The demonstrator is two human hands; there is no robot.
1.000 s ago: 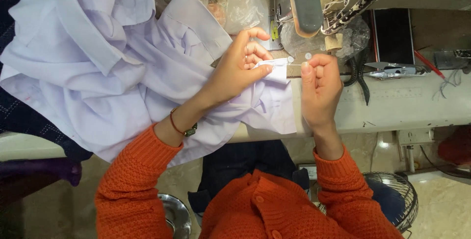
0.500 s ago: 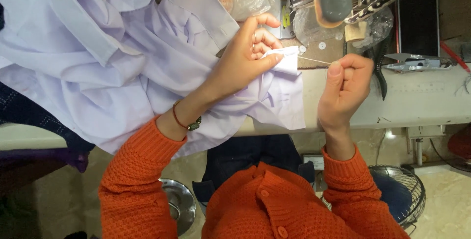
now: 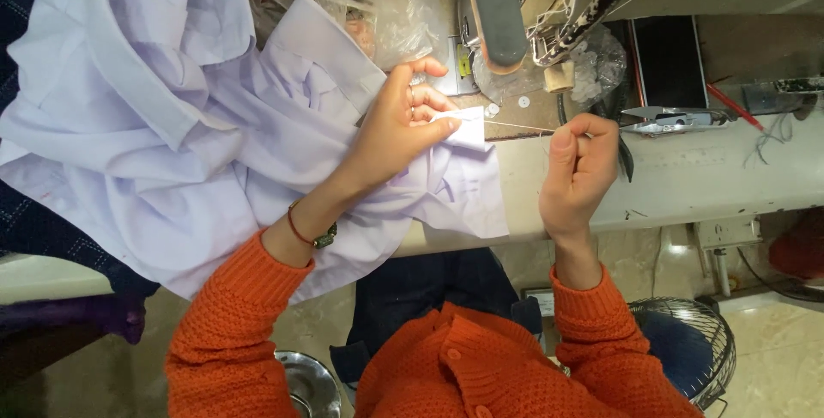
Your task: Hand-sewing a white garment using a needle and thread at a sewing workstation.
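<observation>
Our left hand (image 3: 403, 122) pinches a folded edge of the pale lilac cotton shirt (image 3: 172, 143), which lies heaped over the cream worktable (image 3: 704, 169). Our right hand (image 3: 579, 173) is closed around a thin white thread (image 3: 519, 126), drawn taut from the fabric. Grey snips (image 3: 674, 118) lie just beyond.

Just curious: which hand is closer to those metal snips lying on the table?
Right. The right hand sits just beside the snips; the left hand is farther off, pinching the white garment.
</observation>
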